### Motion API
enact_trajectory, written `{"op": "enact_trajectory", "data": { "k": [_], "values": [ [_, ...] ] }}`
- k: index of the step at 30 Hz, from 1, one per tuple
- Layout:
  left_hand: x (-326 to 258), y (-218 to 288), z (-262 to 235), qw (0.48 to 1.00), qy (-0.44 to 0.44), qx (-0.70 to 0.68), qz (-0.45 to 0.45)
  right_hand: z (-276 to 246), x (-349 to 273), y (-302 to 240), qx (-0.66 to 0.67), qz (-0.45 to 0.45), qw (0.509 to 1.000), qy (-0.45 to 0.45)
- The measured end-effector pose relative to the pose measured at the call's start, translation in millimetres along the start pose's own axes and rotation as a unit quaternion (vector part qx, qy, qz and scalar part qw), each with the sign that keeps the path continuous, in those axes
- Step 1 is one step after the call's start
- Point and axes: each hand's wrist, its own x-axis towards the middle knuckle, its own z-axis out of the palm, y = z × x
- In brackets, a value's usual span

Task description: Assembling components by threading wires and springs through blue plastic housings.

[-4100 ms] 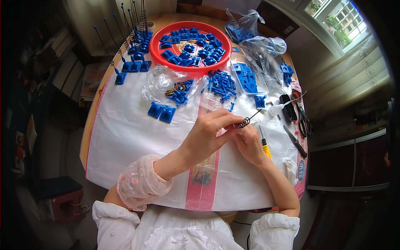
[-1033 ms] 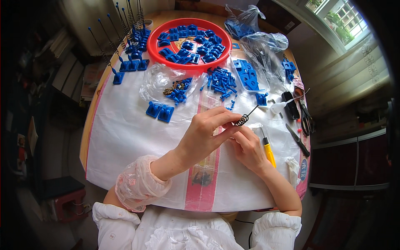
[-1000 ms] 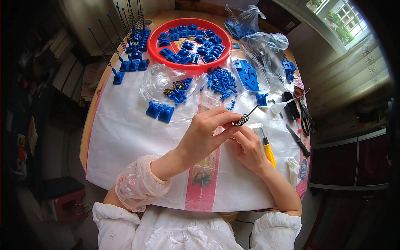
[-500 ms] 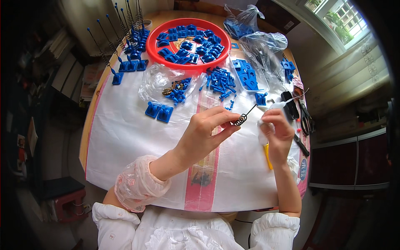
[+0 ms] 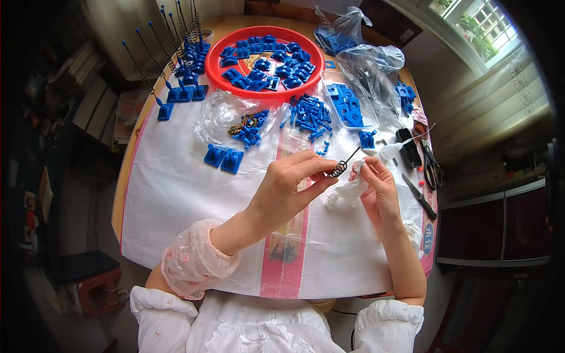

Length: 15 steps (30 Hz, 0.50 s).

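Note:
My left hand (image 5: 287,185) pinches a black coil spring (image 5: 338,169) between thumb and fingertips. A thin straight end of the spring points up and right. In my right hand (image 5: 379,189) is a crumpled white tissue (image 5: 346,193), gripped at the fingertips and hanging down toward the left hand. The tissue is close to the spring; whether they touch I cannot tell. Beyond the right hand lies a white bottle with a thin nozzle (image 5: 389,152). A blue base piece (image 5: 367,139) rests just past the spring's tip.
A red basin (image 5: 215,73) holds several blue base pieces. Loose blue pegs (image 5: 312,115) lie before it, beside a clear tray (image 5: 369,125) of flat blue parts. Finished-looking springs on bases (image 5: 189,73) stand far left. A knife (image 5: 421,197) and scissors (image 5: 432,167) lie at right.
My right hand has moved left and slightly down, bringing the tissue near the spring. The yellow thing below that hand no longer shows. My left hand has stayed nearly still.

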Motion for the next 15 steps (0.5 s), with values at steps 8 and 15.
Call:
{"op": "enact_trajectory", "data": {
  "k": [8,15],
  "values": [
    [-1.4,-1.9,0.5,1.000,0.003,0.000,0.003,16.3,-10.3,-0.5,-0.301,-0.033,0.952,-0.031],
    [-0.6,-0.8,0.3,1.000,0.002,0.005,0.011,17.8,-13.6,14.0,-0.353,-0.020,0.934,-0.048]
  ]
}}
